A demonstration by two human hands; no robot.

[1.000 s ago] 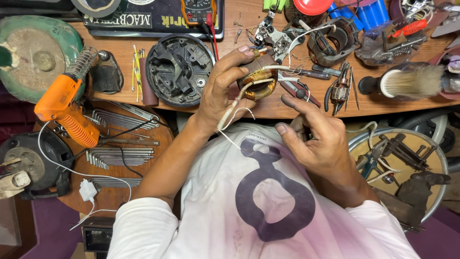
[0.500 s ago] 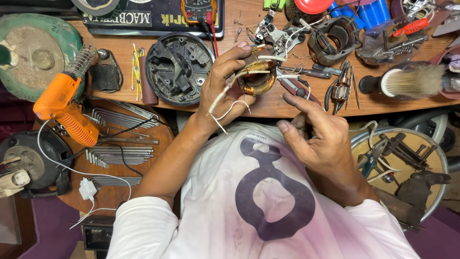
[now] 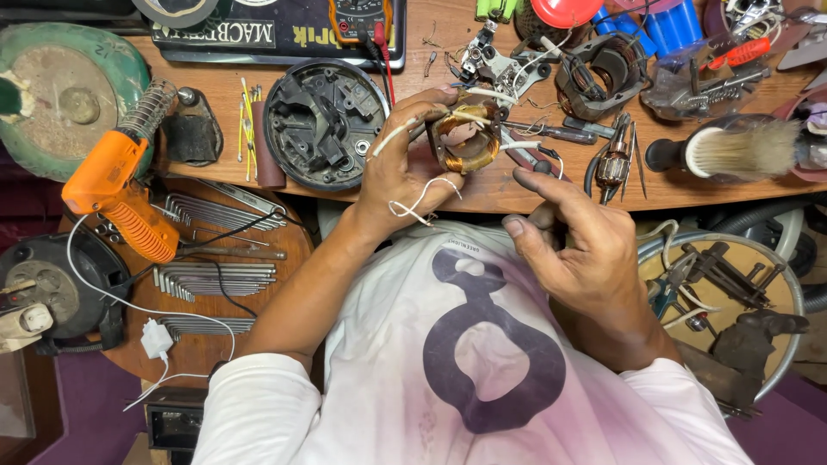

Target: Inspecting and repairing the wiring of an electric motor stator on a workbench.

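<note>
Am looking down on wooden bench (image 3: pixel 258 164), lying beyond both hands. Black round housing (image 3: pixel 323 120) sitting just left of left hand (image 3: pixel 405 168). Left hand wrapping fingers around copper-wound coil (image 3: pixel 465 142), holding it over bench edge, white leads trailing down past palm. Right hand (image 3: pixel 581 250) hovering below-right of coil, near it, fingers loosely curled, thumb out, whether pinching anything I cannot tell.

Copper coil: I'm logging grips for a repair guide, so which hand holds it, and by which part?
The left hand holds the copper coil by its outer rim, fingers wrapped round the side. The right hand holds nothing that can be made out.
</note>
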